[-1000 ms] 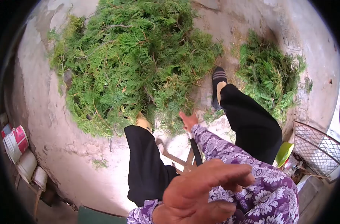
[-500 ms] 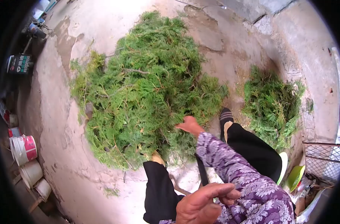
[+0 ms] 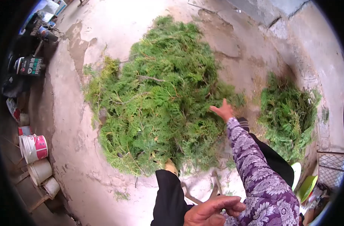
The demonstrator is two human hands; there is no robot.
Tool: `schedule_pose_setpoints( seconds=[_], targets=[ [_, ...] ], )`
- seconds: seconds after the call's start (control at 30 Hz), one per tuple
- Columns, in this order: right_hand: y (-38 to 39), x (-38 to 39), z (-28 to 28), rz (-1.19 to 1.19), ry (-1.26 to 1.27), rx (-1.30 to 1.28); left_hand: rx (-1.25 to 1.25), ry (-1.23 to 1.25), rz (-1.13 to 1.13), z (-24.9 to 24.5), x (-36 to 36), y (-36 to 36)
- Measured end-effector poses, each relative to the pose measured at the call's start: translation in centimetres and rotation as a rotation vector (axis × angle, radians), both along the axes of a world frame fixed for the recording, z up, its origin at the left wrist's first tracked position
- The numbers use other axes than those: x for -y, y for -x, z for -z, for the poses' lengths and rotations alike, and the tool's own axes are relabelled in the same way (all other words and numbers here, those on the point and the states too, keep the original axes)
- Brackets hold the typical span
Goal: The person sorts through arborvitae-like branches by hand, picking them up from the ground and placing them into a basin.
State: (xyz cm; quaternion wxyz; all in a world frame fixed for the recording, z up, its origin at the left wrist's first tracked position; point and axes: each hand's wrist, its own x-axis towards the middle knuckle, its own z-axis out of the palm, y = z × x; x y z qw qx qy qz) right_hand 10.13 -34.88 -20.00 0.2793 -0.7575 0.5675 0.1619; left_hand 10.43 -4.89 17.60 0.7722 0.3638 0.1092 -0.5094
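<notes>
A large heap of green conifer sprigs (image 3: 168, 90) lies on the floor in front of me. My right hand (image 3: 224, 110) reaches out over the heap's right edge, thumb and a finger spread apart, with nothing seen in it. Close to my body, at the bottom of the view, is my left hand (image 3: 209, 211). Its fingers are loosely bent with a gap to the thumb, and no object shows in it. A smaller pile of sprigs (image 3: 289, 116) lies farther right, beyond my right leg.
White buckets (image 3: 34, 147) line the left side, with a dark printed box (image 3: 30, 66) farther back. A green basin (image 3: 307, 188) and a wire mesh panel (image 3: 332, 169) are at the lower right. My shoes touch the heap's near edge.
My right hand has moved right and away from me along the heap, its fingers opening out. My left hand stays close to my body. The view has shifted slightly left.
</notes>
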Motion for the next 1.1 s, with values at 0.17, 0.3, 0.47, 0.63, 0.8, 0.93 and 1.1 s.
schedule_pose_setpoints(
  seconds=[0.17,0.3,0.47,0.63,0.8,0.93,1.1],
  targets=[
    [-2.0,-5.1,-0.1,-0.129,0.01,0.084,0.044,0.104,-0.025,-0.3,0.1,-0.7],
    [-4.4,-8.8,-3.1,-0.069,0.038,-0.016,0.014,0.153,-0.059,-0.7,0.0,-0.6],
    [-2.2,-7.9,-0.1,-0.118,0.136,0.185,0.044,0.205,-0.102,-0.1,-0.2,0.0],
    [0.3,-5.7,2.0,-0.09,0.006,0.533,0.142,0.398,-0.253,1.9,-0.4,0.9],
    [1.0,-7.5,-4.6,-0.338,0.189,0.882,0.256,0.444,-0.275,1.9,-1.0,-0.1],
    [0.8,-9.0,-8.2,-0.373,0.188,0.536,0.266,0.453,-0.347,2.0,-1.1,0.6],
    [2.4,-10.6,-1.5,-0.254,0.075,0.505,0.31,0.506,-0.375,2.2,-0.8,0.4]
  ],
)
